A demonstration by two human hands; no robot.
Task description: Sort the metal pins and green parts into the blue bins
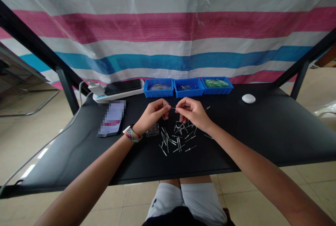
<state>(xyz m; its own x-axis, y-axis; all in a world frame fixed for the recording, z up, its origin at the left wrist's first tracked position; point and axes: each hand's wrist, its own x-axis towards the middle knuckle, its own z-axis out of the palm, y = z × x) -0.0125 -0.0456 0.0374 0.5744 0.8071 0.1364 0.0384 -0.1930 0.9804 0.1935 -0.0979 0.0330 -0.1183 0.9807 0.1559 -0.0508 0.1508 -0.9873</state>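
- Head view: your left hand [159, 111] is closed at the fingertips, thumb and finger pinching one end of a thin silver pin [173, 108]; its ends are hidden in your fingers.
- Your right hand [193, 111] pinches the other end of that pin, so it spans the narrow gap between your two hands, above the table [252, 128].
- Nearer to you, below your hands, silver blind rivets [179, 144] lie scattered on the table at mixed angles, some crossing each other; one shows just past your right hand, another beside your right forearm.
- Just beside your left wrist, which wears a multicoloured woven bracelet [132, 134], lies a small clear plastic packet [153, 130]; its contents are too small to tell.
- Beyond your hands, three blue bins stand in a row: the left bin [159, 94] holds clear packets, the middle bin [190, 94] rivets, the right bin [218, 90] green packets.
- To your left, a phone [112, 118] lies on the table near a white power strip [119, 96], on which a dark phone [123, 86] rests.
- Well to your right sits a white mouse [248, 98].
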